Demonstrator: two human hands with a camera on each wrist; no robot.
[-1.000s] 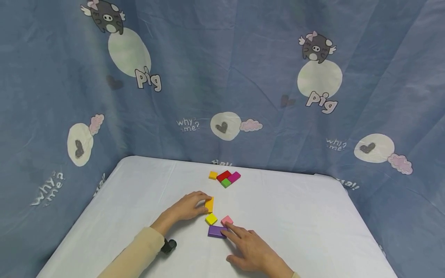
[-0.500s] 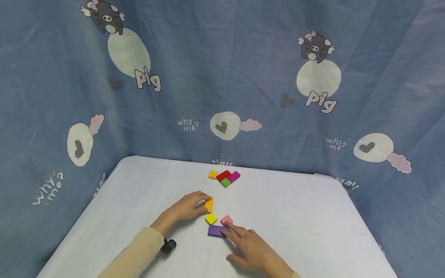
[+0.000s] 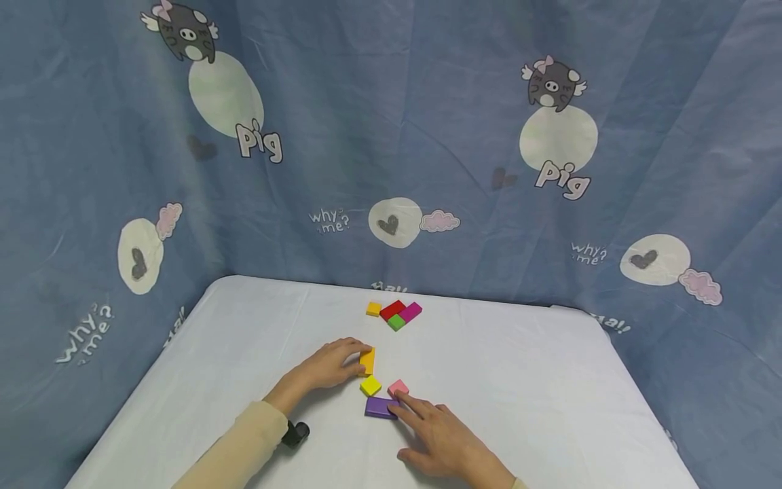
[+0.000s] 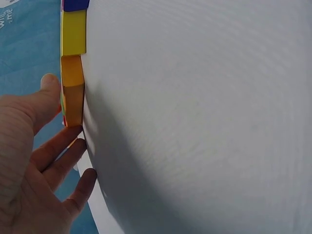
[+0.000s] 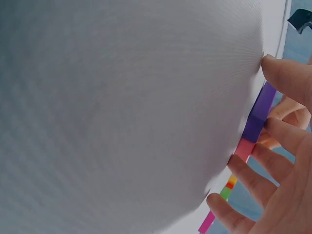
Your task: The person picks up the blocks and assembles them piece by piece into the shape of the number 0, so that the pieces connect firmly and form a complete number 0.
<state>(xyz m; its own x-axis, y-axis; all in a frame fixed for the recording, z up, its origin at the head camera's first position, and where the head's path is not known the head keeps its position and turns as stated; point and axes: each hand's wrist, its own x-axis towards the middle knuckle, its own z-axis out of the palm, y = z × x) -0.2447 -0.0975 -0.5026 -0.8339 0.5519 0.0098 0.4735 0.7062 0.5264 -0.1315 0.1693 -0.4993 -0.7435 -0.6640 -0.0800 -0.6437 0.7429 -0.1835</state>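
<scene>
In the head view my left hand (image 3: 330, 364) holds an orange block (image 3: 367, 361) between thumb and fingers. A yellow block (image 3: 370, 386) lies just in front of the orange one. My right hand (image 3: 441, 438) has its fingers spread, with fingertips touching a purple block (image 3: 381, 407) and a pink block (image 3: 398, 388). In the left wrist view the thumb and index finger of my left hand (image 4: 44, 161) are at the two ends of the orange block (image 4: 73, 100). The right wrist view has my right hand (image 5: 278, 161) beside the purple block (image 5: 259, 114), thumb on the cloth.
Farther back on the white table (image 3: 519, 380) lie a small orange block (image 3: 374, 309), a red block (image 3: 393, 310), a green block (image 3: 396, 322) and a magenta block (image 3: 411, 312). A black object (image 3: 296, 434) sits by the left sleeve. A blue curtain (image 3: 342, 136) hangs behind.
</scene>
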